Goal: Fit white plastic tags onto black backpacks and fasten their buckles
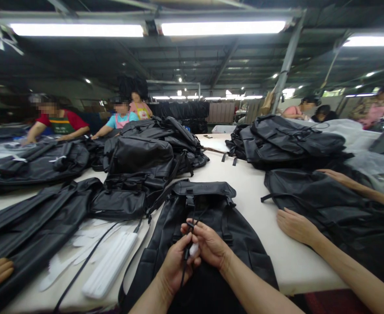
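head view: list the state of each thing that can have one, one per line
front backpack: lying on the table; buckle fastened or not, cannot tell
left hand: closed on black cord
right hand: closed, pinching black cord
small white item: held between the hands
white block: lying on the table
bags at far right: heaped
ceiling lights: lit

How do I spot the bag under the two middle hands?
Find the big pale table. At the middle of its near edge lies a black bag. Unlike the other black bags, it has the camera wearer's left hand and right hand close together over it, holding a thin black cord.
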A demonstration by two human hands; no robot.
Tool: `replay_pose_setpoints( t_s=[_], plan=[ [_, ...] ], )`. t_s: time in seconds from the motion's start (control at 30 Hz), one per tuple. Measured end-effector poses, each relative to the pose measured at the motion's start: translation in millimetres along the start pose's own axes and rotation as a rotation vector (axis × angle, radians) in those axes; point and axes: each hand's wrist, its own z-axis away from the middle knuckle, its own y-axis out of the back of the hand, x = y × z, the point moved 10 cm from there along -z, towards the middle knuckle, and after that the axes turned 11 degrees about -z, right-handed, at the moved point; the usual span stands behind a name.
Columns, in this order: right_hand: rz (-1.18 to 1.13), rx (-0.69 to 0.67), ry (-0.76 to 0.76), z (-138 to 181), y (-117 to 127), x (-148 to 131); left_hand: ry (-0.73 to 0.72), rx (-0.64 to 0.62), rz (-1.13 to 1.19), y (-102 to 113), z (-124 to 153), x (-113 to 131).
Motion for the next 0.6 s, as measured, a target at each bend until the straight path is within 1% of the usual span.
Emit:
replay_pose_setpoints(
  t_s=[0.13,0.2,0.33,0.43,0.5,0.53,0.6],
  plan=[
    [-0.046,0.008,0.062,-6.3,4.6,-1.3,0.041,0.037,0.002,5.3,-0.4,-3.2],
    [-0.034,0.021,0.099,-7.4,6.4,-2.5,0.058,0.031,0.001,5.4,0.9,-4.6],
    [0.018,0.026,0.150,-5.5,4.1,-3.4,0.073,-0.029,0.077,-2.6,10.6,-7.8],
    [-0.008,0.082,0.242,-3.6,9.5,-14.1,0.110,-0.084,0.097,-10.6,23.9,-18.8],
    [-0.034,0.120,0.290,-4.1,15.7,-22.8,0.142,-0.136,0.057,-15.8,34.0,-29.5],
    [-0.041,0.128,0.295,-5.6,18.3,-26.1,0.145,-0.162,-0.010,-17.4,39.0,-34.1],
    [-0.054,0.146,0.298,-9.6,24.1,-32.4,0.125,-0.202,-0.215,-16.9,48.2,-40.3]
  ],
)
